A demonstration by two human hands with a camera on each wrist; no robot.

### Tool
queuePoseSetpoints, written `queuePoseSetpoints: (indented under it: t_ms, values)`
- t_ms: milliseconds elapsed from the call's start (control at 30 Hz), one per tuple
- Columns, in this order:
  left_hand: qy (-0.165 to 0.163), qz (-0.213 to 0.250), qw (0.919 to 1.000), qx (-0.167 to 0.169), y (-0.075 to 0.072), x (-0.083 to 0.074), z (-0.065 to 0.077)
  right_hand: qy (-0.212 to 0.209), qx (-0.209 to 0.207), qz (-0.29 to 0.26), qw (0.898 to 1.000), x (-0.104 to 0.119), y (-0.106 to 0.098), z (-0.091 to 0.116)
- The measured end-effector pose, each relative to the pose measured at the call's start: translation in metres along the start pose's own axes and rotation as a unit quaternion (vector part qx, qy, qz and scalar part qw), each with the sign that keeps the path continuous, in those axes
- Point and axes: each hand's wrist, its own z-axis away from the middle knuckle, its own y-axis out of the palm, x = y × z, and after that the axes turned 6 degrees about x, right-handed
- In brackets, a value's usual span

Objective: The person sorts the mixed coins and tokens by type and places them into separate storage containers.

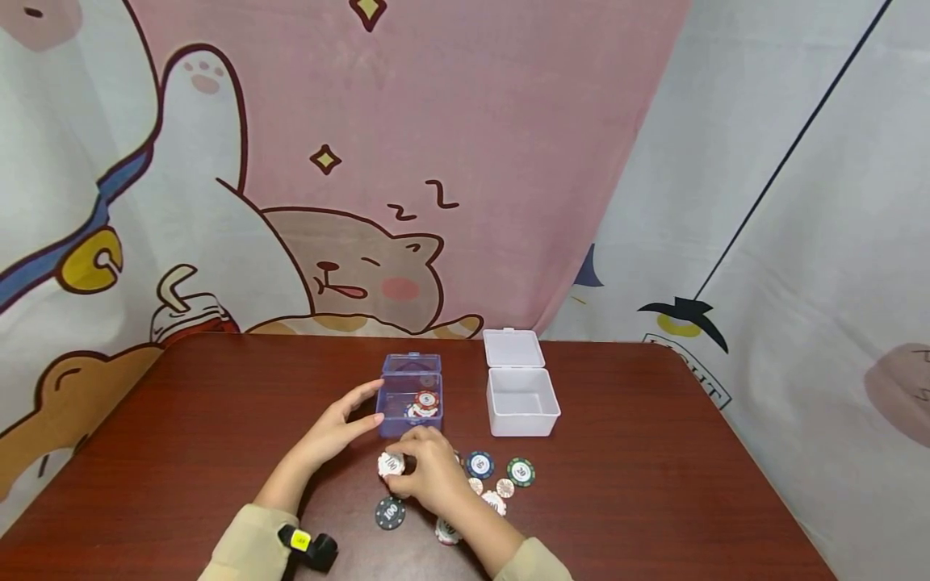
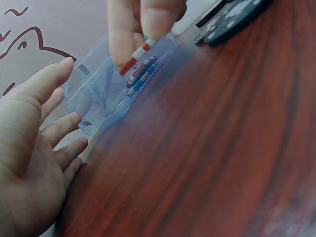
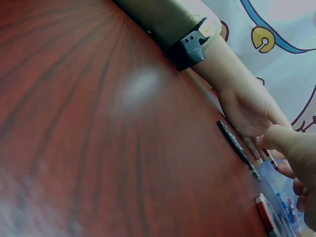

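Observation:
In the head view my right hand point(image 1: 432, 472) pinches a white poker chip point(image 1: 391, 464) marked 100 between thumb and fingers, just in front of the blue see-through box point(image 1: 388, 426). In the left wrist view this poker chip point(image 2: 134, 60) appears edge-on, red and white. My left hand point(image 1: 330, 432) has its fingers spread, with thumb and fingertips right at the box's left side. The box's lid is raised, and a red chip point(image 1: 426, 399) lies inside over other chips. Below the pinched chip, a black chip point(image 1: 391, 512) marked 100 lies on the table.
Right of the blue box stands a white box point(image 1: 525, 426), lid raised. Blue point(image 1: 479, 465) and green point(image 1: 521, 472) chips lie beside my right hand, along with small pale chips point(image 1: 504, 487) and white ones point(image 1: 447, 531), some partly covered by my forearm. A printed curtain point(image 1: 472, 121) hangs behind the table.

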Motion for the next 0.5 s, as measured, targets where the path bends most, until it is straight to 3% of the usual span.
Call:
queuePoseSetpoints:
  t_ms: [233, 500]
  values:
    - [-0.003, 0.0, 1.0, -0.001, 0.001, -0.009, 0.001, -0.006, -0.026, -0.013, 1.0, 0.001, -0.011, -0.001]
    - [-0.012, -0.001, 0.9999, -0.001, -0.001, -0.008, 0.001, -0.007, -0.03, -0.026, 0.999, 0.006, -0.022, -0.001]
